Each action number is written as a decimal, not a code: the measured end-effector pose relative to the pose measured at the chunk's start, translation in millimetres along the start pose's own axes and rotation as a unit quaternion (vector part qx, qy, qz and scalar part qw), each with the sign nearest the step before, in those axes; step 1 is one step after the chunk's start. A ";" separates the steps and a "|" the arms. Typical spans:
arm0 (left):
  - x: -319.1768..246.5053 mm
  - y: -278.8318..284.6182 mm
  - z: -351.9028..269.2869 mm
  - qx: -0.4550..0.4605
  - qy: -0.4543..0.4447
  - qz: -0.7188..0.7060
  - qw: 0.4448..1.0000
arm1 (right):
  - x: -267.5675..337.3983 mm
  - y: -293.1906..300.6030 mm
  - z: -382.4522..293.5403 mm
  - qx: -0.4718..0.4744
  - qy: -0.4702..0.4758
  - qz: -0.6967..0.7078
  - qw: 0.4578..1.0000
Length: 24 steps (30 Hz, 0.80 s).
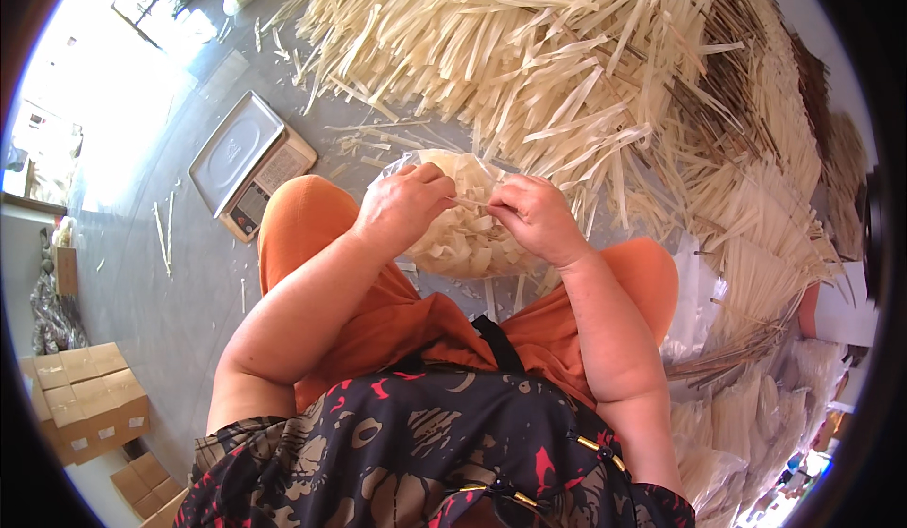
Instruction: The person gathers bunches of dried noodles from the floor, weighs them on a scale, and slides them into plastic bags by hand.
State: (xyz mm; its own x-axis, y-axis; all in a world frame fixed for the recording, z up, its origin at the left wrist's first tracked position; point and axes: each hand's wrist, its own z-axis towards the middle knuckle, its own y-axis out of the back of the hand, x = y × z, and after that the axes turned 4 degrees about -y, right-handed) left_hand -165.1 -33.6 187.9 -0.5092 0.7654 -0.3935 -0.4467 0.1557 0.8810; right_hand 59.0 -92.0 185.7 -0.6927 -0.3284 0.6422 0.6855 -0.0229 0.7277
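Note:
A clear plastic bag [471, 244] of short, broken, pale flat dried pieces rests on the floor between my bent knees. Above its top, my left hand [407, 206] pinches one end of a thin pale strand [470, 203]. The other end is between the thumb and fingers of my right hand [535, 213]. Whether the strand is twisted bag plastic or a separate strip, I cannot tell. Loose film from the bag shows beside both hands. My fingertips are partly hidden by the backs of my hands.
A large heap of long pale dried strips [496, 53] fills the far side and right, with thin brown sticks [716, 113] among it. A weighing scale [251, 163] stands left of my knee. Cardboard boxes [92, 400] are at left, filled plastic bags [744, 415] at right.

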 end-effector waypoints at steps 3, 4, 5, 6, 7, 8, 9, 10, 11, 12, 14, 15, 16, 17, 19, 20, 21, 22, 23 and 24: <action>7.8 9.1 -1.1 0.039 -0.002 0.033 0.999 | 1.6 1.7 0.9 0.002 -0.004 0.013 1.000; 8.4 12.4 1.4 0.057 -0.009 0.047 0.997 | 1.4 2.6 1.0 0.003 -0.001 0.018 1.000; 9.3 15.5 3.7 0.075 -0.017 0.061 0.995 | 0.7 3.8 0.7 0.005 0.000 0.024 1.000; 11.0 17.6 5.6 0.089 -0.040 0.090 0.991 | 0.2 4.6 0.4 0.007 0.001 0.027 1.000; 14.0 19.1 5.9 0.092 -0.046 0.095 0.990 | 0.0 4.8 0.6 0.009 0.000 0.031 0.999; 17.9 20.4 5.2 0.095 -0.053 0.099 0.989 | -0.1 4.9 0.9 0.012 -0.001 0.034 0.999; 21.4 21.2 3.3 0.099 -0.059 0.102 0.988 | 0.1 4.2 0.8 0.015 -0.004 0.037 0.999; 24.5 22.8 0.9 0.107 -0.049 0.098 0.988 | 1.1 3.9 0.9 0.016 -0.004 0.035 0.999; 27.8 24.6 -1.9 0.115 -0.040 0.093 0.988 | 2.9 4.1 1.3 0.017 -0.005 0.033 0.999; 30.4 26.1 -4.7 0.124 -0.028 0.089 0.988 | 4.3 3.6 1.6 0.019 -0.004 0.032 0.999; 37.9 28.8 -6.1 0.127 -0.037 0.095 0.987 | 3.9 3.5 1.0 0.022 -0.015 0.051 0.998; 40.0 29.3 -5.3 0.127 -0.044 0.097 0.986 | 3.1 5.1 0.7 0.022 -0.022 0.057 0.998; 38.8 32.9 -5.1 0.126 -0.045 0.105 0.985 | 3.0 5.9 0.9 0.024 -0.025 0.055 0.998; 40.1 34.0 -6.9 0.113 -0.041 0.101 0.988 | 3.2 6.5 1.3 0.025 -0.028 0.054 0.998; 44.1 34.2 -16.1 0.091 -0.031 0.088 0.991 | 2.6 5.2 -0.9 0.030 -0.037 0.056 0.997; 45.2 34.9 -20.7 0.094 -0.015 0.078 0.992 | 2.0 4.4 -1.7 0.032 -0.040 0.059 0.997; 46.8 36.9 -25.3 0.098 0.001 0.069 0.993 | 1.6 3.3 -1.6 0.034 -0.043 0.062 0.997; 48.6 38.6 -28.8 0.101 0.017 0.059 0.993 | 1.5 3.0 -1.7 0.033 -0.048 0.060 0.996; 51.4 40.2 -30.5 0.093 0.017 0.049 0.994 | 1.7 3.4 -2.0 0.032 -0.054 0.058 0.996; 54.7 44.7 -32.3 0.085 0.020 0.043 0.995 | 2.5 3.1 -1.1 0.031 -0.055 0.059 0.996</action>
State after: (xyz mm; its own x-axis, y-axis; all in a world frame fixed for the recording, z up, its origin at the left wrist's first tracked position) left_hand -236.7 -4.9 197.2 -0.5709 0.7550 -0.3226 -0.2707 0.1979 0.9421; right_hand 59.7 -94.0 189.3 -0.6311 -0.2188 0.7442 0.7507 0.0695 0.6570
